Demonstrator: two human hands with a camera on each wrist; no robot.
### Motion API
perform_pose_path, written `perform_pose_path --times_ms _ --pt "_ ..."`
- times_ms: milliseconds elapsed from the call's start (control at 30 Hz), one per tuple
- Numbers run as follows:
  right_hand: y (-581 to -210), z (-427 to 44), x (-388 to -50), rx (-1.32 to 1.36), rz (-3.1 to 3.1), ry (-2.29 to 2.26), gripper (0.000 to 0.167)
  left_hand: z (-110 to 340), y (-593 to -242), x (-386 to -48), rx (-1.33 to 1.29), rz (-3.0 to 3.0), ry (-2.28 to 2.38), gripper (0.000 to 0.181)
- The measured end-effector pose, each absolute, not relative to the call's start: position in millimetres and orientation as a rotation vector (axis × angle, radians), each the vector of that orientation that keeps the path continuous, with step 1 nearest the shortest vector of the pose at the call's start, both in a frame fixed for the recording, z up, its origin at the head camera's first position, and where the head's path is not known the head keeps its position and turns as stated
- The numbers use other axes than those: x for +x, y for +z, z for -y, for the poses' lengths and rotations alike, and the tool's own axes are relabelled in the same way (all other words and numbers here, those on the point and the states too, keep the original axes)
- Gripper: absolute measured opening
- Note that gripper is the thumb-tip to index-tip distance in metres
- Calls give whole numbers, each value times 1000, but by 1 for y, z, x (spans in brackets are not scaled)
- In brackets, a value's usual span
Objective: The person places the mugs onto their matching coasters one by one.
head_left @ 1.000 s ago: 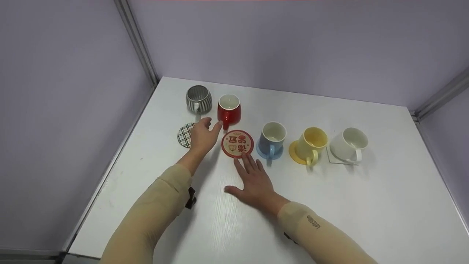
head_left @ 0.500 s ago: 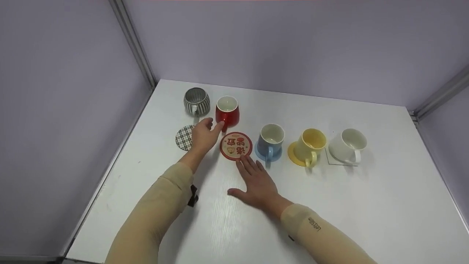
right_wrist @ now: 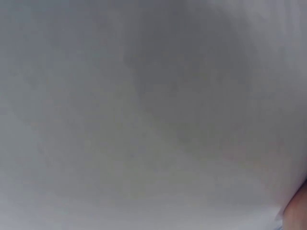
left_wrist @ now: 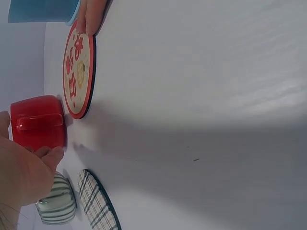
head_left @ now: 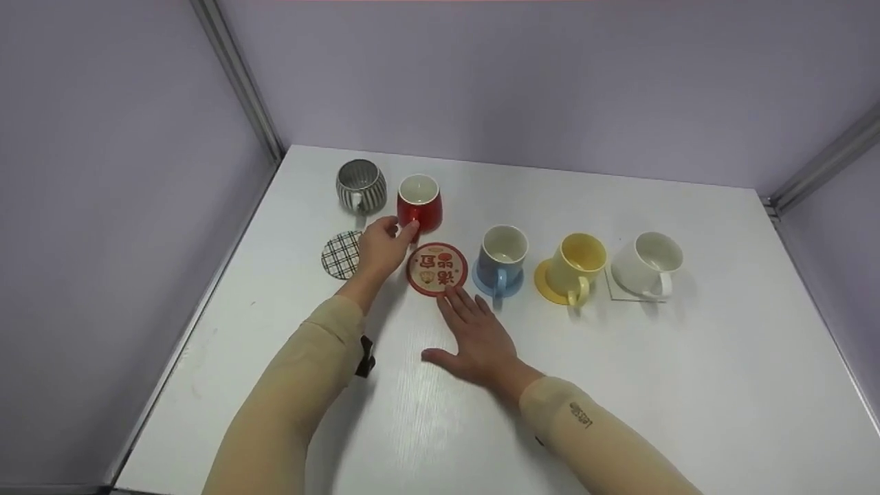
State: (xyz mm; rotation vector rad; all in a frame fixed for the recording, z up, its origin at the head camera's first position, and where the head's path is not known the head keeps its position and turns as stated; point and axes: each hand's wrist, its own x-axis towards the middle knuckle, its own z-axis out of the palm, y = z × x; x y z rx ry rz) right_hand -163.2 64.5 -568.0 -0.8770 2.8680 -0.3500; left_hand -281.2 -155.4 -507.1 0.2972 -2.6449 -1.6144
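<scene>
My left hand (head_left: 382,249) reaches to the red mug (head_left: 430,212), its thumb over the handle in the head view. The left wrist view shows that handle between the spread thumb and fingers of the hand (left_wrist: 24,170), beside the red mug (left_wrist: 45,136); whether they touch it I cannot tell. Flat on the table, my right hand (head_left: 481,344) has straight fingers, their tips on the near edge of the round red-rimmed coaster (head_left: 437,269). Only a sliver of a hand (right_wrist: 296,213) shows in the right wrist view.
Behind the left hand stands a grey striped mug (head_left: 363,189), with a plaid coaster (head_left: 339,256) in front of it. To the right, a blue mug (head_left: 500,265), a yellow mug (head_left: 570,269) and a white mug (head_left: 636,267) stand on coasters.
The left thumb has come slightly closer to the red mug's handle. My right hand stays at the red-rimmed coaster's edge. The head view has shifted slightly.
</scene>
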Motion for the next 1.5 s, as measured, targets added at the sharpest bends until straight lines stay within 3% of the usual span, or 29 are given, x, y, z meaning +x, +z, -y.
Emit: perform_pose_path --times_ms 667,1500 --pt "-566 -56 -162 -858 -2875 -341 104 142 -507 -291 302 2652 -1617 42" --pt "-569 -46 -156 -886 -2875 -343 104 153 -512 -292 435 2665 -1607 43"
